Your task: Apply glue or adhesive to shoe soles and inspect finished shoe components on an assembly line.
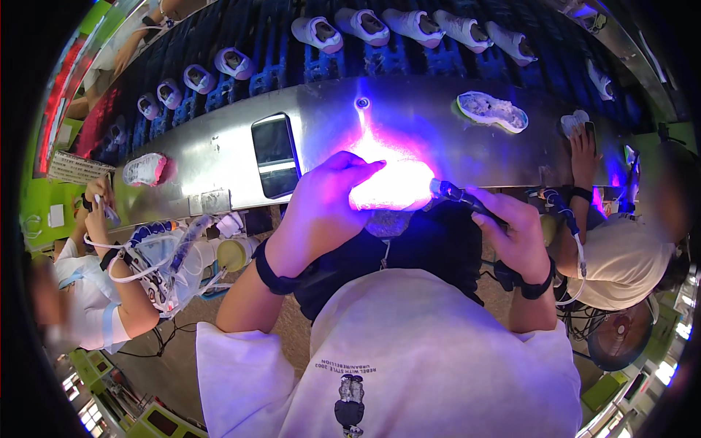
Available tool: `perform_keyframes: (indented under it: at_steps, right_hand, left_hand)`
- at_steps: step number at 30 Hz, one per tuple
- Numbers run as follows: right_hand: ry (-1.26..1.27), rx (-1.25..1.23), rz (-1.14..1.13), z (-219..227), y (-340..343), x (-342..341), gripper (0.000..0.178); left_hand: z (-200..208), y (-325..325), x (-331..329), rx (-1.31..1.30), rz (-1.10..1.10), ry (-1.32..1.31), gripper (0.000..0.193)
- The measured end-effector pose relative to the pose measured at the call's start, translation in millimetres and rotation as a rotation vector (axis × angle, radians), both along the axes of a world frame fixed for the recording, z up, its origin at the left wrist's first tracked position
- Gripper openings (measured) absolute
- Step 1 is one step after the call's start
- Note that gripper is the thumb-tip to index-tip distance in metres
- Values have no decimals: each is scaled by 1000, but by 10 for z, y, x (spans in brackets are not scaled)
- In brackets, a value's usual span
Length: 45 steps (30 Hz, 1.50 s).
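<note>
Right, on my head-cam feed the L hand has the left end of a pale, rounded thing, thumb along its top edge; most of the fingers are lost in glare, so can't tell how tight. The thing's up over the near edge of the metal bench, above the wearer's lap, & so blown out w/ white-violet light I can't read its surface. R hand is wrapped round a dark handheld tool, thumb & fingers closed on the grip, tip right at the thing's right end; contact I can't confirm.

Obstacles etc.: small round fitting on the bench straight ahead, in the glow. L of it, a dark glossy panel, upright rectangle; can't tell if it's laid on or set in. Pale sole far R, nr the back edge; another pale shoe part far L. Behind the bench, dark slats carry a curved row of pale shoes. Co-workers both sides: one L w/ hands at the bench end, one R w/ a hand on the bench top.
</note>
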State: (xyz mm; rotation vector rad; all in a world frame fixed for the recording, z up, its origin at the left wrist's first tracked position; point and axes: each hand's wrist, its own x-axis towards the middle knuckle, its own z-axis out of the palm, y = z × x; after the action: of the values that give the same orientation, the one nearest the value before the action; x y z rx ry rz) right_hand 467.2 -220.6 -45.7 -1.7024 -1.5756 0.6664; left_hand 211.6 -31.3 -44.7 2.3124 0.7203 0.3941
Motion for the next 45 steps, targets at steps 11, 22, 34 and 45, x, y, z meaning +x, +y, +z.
perform_keyframes:
  at_steps: [11, 22, 34, 45]
  right_hand:
    - [566, -289, -251, -365, 209, 58, 41]
    - [486, -155, -69, -139, 349, 151, 43]
    - [418, -102, -85, -288, 149, -18, 42]
    - [380, -185, -35, -337, 35, 145, 46]
  left_hand:
    - [-205, -82, 147, -573, 51, -45, 89]
    - [-180, -197, 137, -655, 70, -62, 89]
    - [-266, -341, 99, -703, 127, 2, 74]
    - [-183, -390, 324, -937, 197, -74, 35]
